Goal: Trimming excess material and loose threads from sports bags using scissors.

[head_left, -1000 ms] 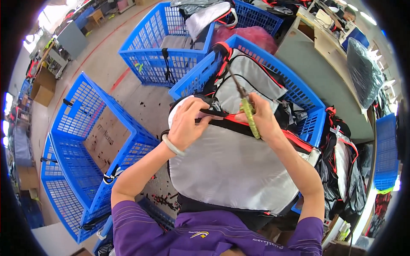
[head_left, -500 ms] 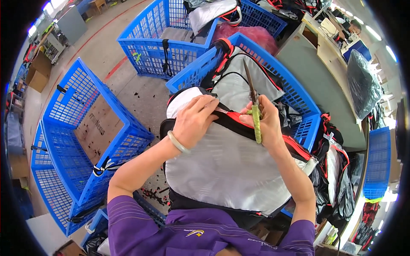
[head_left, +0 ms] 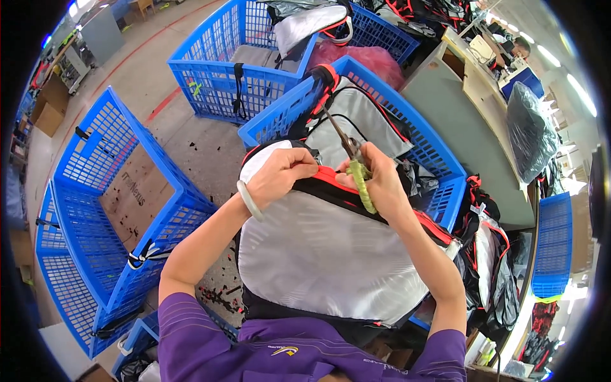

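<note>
Across the blue crate's [head_left: 280, 114] near edge, a silver bag [head_left: 331, 254] is lying; the left hand [head_left: 283, 173] is pinching its red trim [head_left: 326, 174], the right hand [head_left: 380, 183] is gripping scissors [head_left: 358, 177]. Lettering is marking the shirt [head_left: 299, 366].

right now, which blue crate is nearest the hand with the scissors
The crate holding silver, red-edged pieces, directly beyond the right hand and its green-handled scissors; the other blue crates all stand farther off.
</note>
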`<state>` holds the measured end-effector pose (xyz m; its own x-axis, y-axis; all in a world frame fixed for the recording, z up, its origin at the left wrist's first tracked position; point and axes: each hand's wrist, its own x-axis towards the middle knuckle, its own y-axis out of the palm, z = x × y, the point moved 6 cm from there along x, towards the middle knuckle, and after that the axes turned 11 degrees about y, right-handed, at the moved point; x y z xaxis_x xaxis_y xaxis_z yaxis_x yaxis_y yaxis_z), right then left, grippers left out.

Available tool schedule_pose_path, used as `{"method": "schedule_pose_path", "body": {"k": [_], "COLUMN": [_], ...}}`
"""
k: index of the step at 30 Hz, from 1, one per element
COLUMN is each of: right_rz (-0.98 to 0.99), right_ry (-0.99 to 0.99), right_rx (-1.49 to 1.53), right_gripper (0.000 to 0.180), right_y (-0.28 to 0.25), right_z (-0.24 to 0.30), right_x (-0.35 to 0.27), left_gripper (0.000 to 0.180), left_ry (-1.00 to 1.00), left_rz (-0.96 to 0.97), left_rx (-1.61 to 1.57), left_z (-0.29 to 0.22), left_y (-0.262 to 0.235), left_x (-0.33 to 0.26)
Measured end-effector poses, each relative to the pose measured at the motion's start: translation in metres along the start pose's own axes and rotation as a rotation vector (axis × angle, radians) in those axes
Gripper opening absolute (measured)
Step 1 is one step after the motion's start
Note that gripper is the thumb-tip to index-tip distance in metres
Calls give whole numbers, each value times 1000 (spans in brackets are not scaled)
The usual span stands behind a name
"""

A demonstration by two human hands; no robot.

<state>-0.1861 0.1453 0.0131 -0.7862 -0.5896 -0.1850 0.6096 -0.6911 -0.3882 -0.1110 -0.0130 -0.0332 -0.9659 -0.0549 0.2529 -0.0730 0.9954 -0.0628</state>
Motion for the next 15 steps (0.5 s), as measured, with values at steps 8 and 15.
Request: {"method": "schedule_pose_path", "body": {"k": [8,15], "right_rz": [-73,9], "right_ry": [-155,-181], "right_rx": [-81,-762], "right_gripper": [44,62], "right_y": [-1,-55], "right_z": [8,5], "right_x": [-3,-25], "left_gripper": [16,13], "left_ry": [59,187], "left_rz": [65,-9], "left_rx": [190,251], "left_z": [-16,-16], "left_y": [4,2], "left_x": [-8,-16]}}
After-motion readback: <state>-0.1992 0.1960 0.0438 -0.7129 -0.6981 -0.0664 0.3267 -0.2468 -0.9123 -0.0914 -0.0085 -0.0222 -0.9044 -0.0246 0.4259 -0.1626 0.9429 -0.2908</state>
